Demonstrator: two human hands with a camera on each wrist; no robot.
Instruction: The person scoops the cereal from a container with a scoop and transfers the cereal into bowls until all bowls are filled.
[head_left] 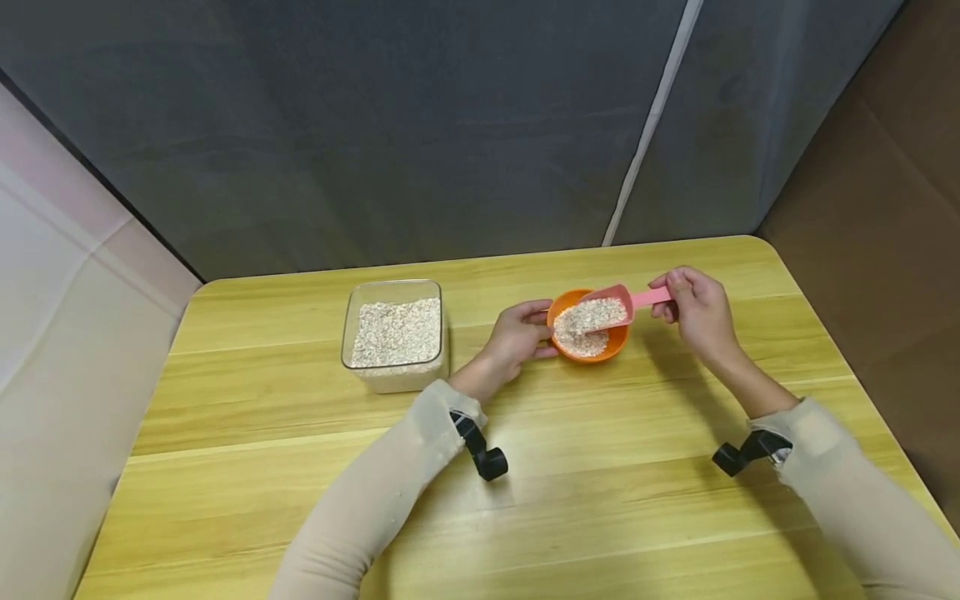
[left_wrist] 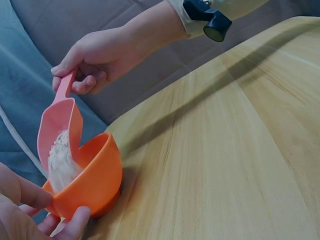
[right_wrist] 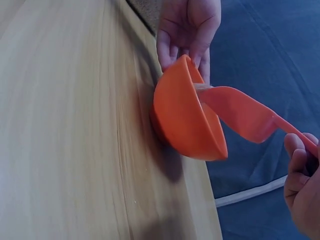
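An orange bowl [head_left: 594,346] [left_wrist: 98,180] [right_wrist: 182,117] holding pale oat flakes stands on the wooden table [head_left: 525,467]. My left hand [head_left: 517,335] [left_wrist: 25,212] [right_wrist: 187,27] holds the bowl's left rim between thumb and fingers. My right hand [head_left: 693,304] [left_wrist: 92,60] [right_wrist: 302,180] pinches the handle of a pink scoop [head_left: 615,302] [left_wrist: 59,132] [right_wrist: 245,112]. The scoop is tilted down over the bowl, and flakes pour from it into the bowl.
A clear square container [head_left: 396,335] filled with the same flakes stands to the left of the bowl. A grey curtain [head_left: 420,125] hangs behind the table's far edge. The table's right edge [head_left: 862,375] borders a brown floor.
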